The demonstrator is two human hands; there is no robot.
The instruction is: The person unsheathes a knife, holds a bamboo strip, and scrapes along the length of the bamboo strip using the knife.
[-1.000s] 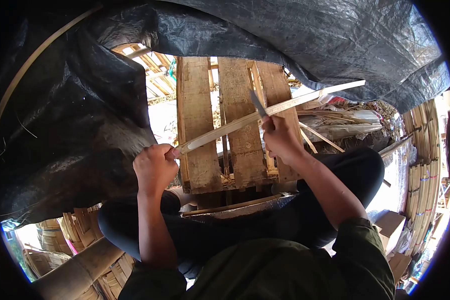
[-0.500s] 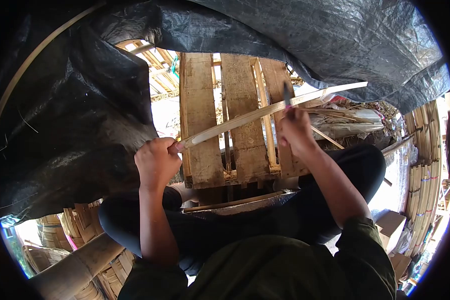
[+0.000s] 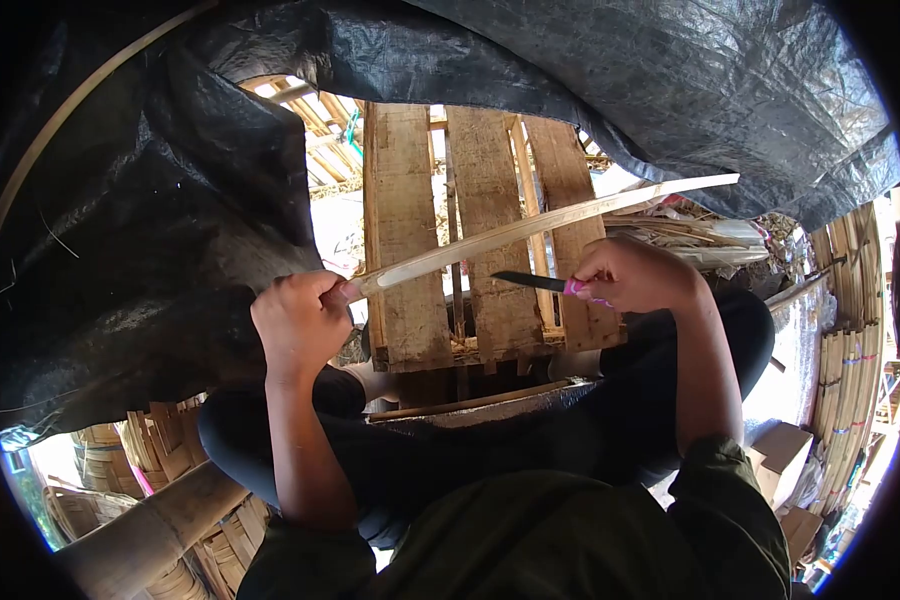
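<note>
My left hand (image 3: 305, 318) is closed around the near end of a long, pale bamboo strip (image 3: 510, 232). The strip slants up and to the right above a slatted wooden bench, its far end by the black sheet. In my right hand (image 3: 635, 275) is a knife (image 3: 530, 281) with a dark blade and a pink handle. The blade points left, below the strip and apart from it. My right fingers are wrapped round the handle and hide part of it.
Wooden planks (image 3: 490, 330) with gaps between them stand in front of my knees. Black plastic sheeting (image 3: 150, 250) hangs on the left and across the top. Bundled bamboo strips (image 3: 845, 380) are at the right, near a cardboard box (image 3: 780, 450). A thick bamboo pole (image 3: 155, 535) lies lower left.
The knife has come down off the strip and turned from pointing up to pointing left. My right hand has shifted right and lower. My left hand keeps its grip, slightly left of before.
</note>
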